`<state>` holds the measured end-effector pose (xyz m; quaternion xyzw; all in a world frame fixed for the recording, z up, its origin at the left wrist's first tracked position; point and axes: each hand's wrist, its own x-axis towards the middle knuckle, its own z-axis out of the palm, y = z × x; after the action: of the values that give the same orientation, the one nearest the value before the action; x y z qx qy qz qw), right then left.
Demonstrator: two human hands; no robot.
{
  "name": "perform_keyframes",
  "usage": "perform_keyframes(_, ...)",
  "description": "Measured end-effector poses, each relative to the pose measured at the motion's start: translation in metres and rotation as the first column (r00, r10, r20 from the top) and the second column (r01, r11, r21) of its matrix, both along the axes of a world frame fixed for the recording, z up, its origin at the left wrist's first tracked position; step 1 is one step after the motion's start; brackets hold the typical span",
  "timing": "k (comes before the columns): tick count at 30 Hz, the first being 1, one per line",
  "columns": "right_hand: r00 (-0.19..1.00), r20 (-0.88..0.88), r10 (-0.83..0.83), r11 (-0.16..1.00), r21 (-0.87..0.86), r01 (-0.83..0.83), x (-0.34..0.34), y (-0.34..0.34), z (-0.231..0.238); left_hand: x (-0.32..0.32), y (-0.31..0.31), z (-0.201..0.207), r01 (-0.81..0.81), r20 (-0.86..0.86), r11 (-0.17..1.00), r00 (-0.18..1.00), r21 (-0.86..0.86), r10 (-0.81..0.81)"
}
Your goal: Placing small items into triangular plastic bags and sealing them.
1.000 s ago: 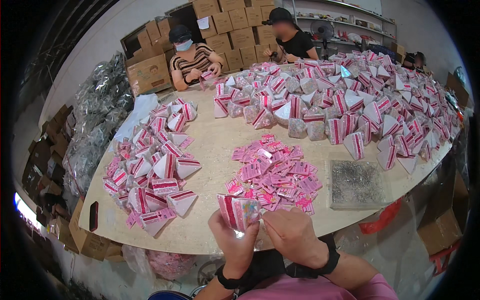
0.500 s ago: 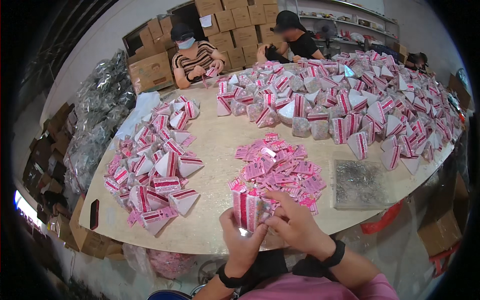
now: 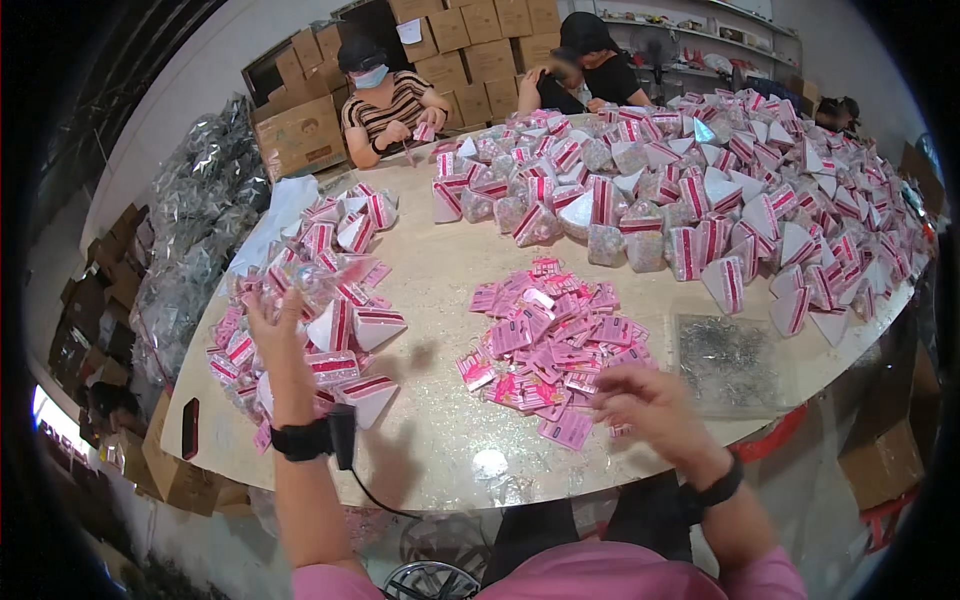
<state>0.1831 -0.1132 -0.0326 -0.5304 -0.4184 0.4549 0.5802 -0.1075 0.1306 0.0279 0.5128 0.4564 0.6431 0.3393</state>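
Observation:
My left hand (image 3: 275, 325) is over the left pile of toy cake slices, thumb and fingers apart. Just beyond its fingertips is a motion-smeared cake slice (image 3: 305, 283), pink and glittery; I see no firm grip on it. That pile holds white wedges with pink-red striped sides, among them a cake slice (image 3: 368, 398) at its near edge. My right hand (image 3: 645, 408) hovers at the near right edge of a heap of small pink cards (image 3: 540, 330). Its fingers are loosely bent and apart, somewhat blurred, with nothing visible in them.
A large pile of cake slices (image 3: 725, 285) covers the table's far right. A clear shallow box (image 3: 735, 402) of small metal pieces sits near my right hand. A dark phone (image 3: 190, 428) lies at the left edge. Co-workers sit across the table (image 3: 440, 290), cartons (image 3: 480, 60) behind them.
The cake slice I held in both hands has left the front centre. My left hand has swung to the left pile; my right hand has moved right, beside the cards.

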Motion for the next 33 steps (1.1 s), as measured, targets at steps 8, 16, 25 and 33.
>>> perform_keyframes(8,0.853,0.431,-0.296,0.931,-0.069,0.358,0.117,-0.066,-0.01,-0.136,0.01,-0.103,-0.166,-0.75,0.971,0.617,0.173,0.239)
perform_keyframes(16,0.348,0.934,-0.086,0.954,-0.024,0.299,0.146,-0.072,-0.043,-0.129,-0.027,-0.142,-0.189,-0.784,0.975,0.585,0.119,0.209)
perform_keyframes(25,0.315,0.949,0.006,0.961,-0.093,0.262,0.139,-0.052,-0.037,-0.175,0.01,-0.146,-0.083,-0.671,0.996,0.74,-0.019,0.049)
perform_keyframes(33,0.334,0.937,-0.107,0.969,0.023,0.247,0.139,-0.054,-0.032,-0.093,-0.051,-0.093,-0.019,-0.819,0.983,0.552,0.18,0.16)
